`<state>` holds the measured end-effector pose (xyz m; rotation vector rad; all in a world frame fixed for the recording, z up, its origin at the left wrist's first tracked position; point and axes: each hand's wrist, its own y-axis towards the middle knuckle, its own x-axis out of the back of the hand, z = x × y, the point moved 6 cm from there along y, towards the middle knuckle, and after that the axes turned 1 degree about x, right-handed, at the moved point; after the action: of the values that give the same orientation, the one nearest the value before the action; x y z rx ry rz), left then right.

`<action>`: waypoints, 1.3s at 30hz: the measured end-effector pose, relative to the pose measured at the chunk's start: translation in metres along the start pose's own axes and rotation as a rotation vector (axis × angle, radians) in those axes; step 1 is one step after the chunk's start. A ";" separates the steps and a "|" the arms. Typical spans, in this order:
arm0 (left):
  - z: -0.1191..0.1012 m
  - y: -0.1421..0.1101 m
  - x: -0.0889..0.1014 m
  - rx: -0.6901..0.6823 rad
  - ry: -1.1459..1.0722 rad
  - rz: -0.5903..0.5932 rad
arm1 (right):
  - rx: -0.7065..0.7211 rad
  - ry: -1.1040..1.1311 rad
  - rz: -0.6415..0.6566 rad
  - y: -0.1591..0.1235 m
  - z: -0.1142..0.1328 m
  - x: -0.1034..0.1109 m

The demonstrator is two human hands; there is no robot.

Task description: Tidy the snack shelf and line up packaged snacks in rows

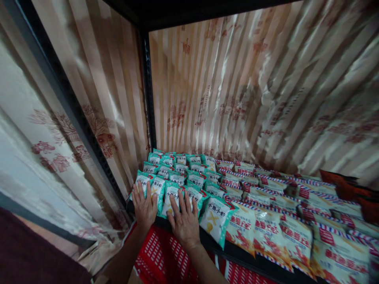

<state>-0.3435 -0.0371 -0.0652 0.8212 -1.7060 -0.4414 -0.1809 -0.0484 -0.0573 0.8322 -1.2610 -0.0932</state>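
Rows of teal-and-white snack bags (196, 180) stand on a dark shelf in the corner. My left hand (145, 207) lies with fingers spread against the front bags at the left end. Beside it, my right hand (184, 221) rests flat, fingers apart, on a front snack bag (171, 197) and the one to its right. Both hands touch the bags without gripping them. Just right of my right hand, another teal-and-white bag (216, 217) leans at the shelf's front edge.
Cream-and-red snack bags (269, 230) with striped edges fill the shelf to the right. Orange-and-dark packaging (352, 193) lies at far right. Below the shelf is a red perforated basket (160, 252). A black upright post (148, 86) and printed curtains (237, 79) enclose the corner.
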 end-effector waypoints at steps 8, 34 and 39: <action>-0.002 -0.002 -0.001 0.002 0.021 0.005 | 0.005 -0.015 0.012 -0.001 0.001 0.000; -0.093 -0.056 0.052 -0.259 -0.322 -0.088 | -0.141 -0.221 -0.079 -0.090 -0.124 0.119; -0.179 -0.117 0.048 -0.511 -0.383 0.046 | -0.126 -0.275 -0.067 -0.105 -0.140 0.120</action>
<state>-0.1450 -0.1307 -0.0573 0.3347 -1.8336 -1.0034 0.0203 -0.1125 -0.0326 0.7703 -1.4687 -0.3474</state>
